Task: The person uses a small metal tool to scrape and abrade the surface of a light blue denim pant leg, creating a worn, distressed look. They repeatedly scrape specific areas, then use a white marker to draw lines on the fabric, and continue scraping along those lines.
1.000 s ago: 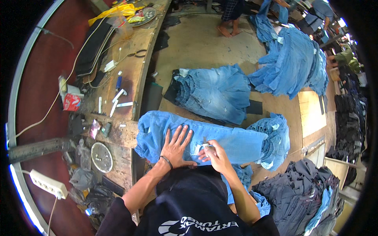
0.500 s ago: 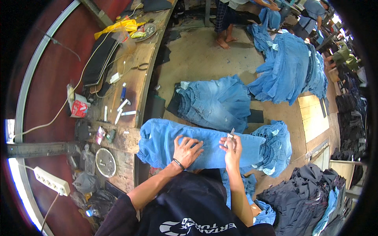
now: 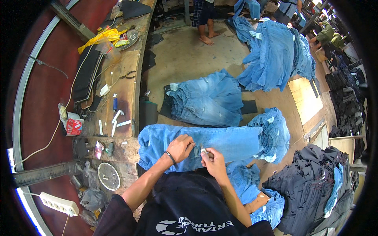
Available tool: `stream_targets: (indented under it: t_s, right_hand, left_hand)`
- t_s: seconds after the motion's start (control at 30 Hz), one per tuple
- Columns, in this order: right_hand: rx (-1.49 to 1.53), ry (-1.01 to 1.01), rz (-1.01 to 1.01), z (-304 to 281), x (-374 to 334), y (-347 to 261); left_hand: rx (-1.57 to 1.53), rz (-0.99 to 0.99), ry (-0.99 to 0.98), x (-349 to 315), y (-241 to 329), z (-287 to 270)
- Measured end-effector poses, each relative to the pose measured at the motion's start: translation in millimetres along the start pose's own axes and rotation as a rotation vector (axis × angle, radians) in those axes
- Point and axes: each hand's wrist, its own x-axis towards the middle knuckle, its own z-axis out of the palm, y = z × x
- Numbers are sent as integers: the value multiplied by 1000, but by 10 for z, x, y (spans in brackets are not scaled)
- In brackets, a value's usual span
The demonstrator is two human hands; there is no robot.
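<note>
A light blue denim trouser leg lies across my front, resting on a folded pile. My left hand bears down on it with fingers bent and drawn together, seeming to grip the cloth beside a small worn or slit patch. Close to that patch, my right hand is closed around a small cutter blade with a pale wrapped grip. The tip points at the patch; whether it touches the cloth is hard to make out.
Jeans with gathered waists lie beyond, and more denim is heaped at the far right. Dark garments pile up at near right. A wooden bench on the left holds pliers and white sticks. Another person's legs stand at the back.
My right hand has moved left and nearer, bringing the blade down to the patch by my left hand. The left hand's spread fingers have drawn together. The whole view has shifted slightly.
</note>
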Motion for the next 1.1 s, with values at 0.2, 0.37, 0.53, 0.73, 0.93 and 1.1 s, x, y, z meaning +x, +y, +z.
stream_targets:
  t_s: [0.2, 0.37, 0.53, 0.73, 0.93, 1.1]
  right_hand:
    - [-266, 49, -87, 167, 14, -50]
    - [-313, 91, -85, 278, 66, -24]
    - [-290, 85, -106, 361, 117, 22]
    - [-197, 70, -48, 437, 114, 14]
    - [-234, 57, 5, 482, 67, -39]
    - [-292, 30, -24, 537, 72, -33]
  left_hand:
    - [15, 67, -14, -6, -40, -11]
    - [31, 117, -3, 0, -56, -21]
    - [79, 124, -1, -18, -68, -41]
    - [92, 145, 23, -41, -85, -79]
    - [112, 147, 23, -66, -92, -117]
    - [68, 91, 25, -55, -133, -136]
